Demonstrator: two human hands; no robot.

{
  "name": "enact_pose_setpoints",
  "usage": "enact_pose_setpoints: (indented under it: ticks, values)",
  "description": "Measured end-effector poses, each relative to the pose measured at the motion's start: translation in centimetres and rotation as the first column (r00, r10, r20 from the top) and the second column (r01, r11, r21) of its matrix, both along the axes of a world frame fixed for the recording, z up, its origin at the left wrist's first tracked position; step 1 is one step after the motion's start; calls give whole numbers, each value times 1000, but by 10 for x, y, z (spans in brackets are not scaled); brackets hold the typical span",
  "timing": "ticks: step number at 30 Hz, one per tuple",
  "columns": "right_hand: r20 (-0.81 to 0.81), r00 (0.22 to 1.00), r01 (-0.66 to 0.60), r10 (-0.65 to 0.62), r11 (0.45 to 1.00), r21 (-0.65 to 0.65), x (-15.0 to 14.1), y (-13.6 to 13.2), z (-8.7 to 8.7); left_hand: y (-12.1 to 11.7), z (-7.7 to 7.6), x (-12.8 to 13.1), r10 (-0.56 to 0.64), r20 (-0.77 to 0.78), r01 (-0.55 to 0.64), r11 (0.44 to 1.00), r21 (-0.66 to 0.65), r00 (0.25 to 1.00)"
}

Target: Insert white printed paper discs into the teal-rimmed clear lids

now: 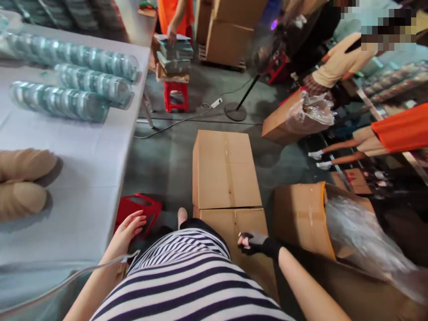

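Observation:
My left hand is bare, its fingers stretched out with nothing held. It hangs beside the white table's edge, above a red plastic stool. On my right hand is a dark fingerless glove. Its fingers are curled in, and I see nothing in them. Below that hand is a closed cardboard box, taped along the middle. A second taped cardboard box stands against it, farther out on the floor. A pale cord runs past my left forearm.
Rows of clear round containers lie on the white table, near two beige rounded forms. At right, an open cardboard box holds plastic wrap. A fan stand and cable are ahead. Other people work nearby.

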State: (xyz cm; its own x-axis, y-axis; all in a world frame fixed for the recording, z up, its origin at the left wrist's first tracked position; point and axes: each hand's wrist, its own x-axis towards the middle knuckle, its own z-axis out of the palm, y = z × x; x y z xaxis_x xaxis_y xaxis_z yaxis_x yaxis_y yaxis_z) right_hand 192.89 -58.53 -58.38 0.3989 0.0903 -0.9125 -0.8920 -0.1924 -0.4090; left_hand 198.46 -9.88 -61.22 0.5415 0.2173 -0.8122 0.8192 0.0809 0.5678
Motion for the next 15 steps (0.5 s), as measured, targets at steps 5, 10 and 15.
enact_pose_setpoints:
  ticks: [5,10,15]
  values:
    - [217,896,369,-389,921,125,83,-15,15,-53,-7,103,-324,20,325,945,-30,946]
    - [238,734,462,-636,724,512,188,62,27,-143,-7,210,-639,246,678,724,-125,729]
    - [18,492,663,-871,388,640,276,97,6,-216,-25,303,-581,453,735,570,-366,676]
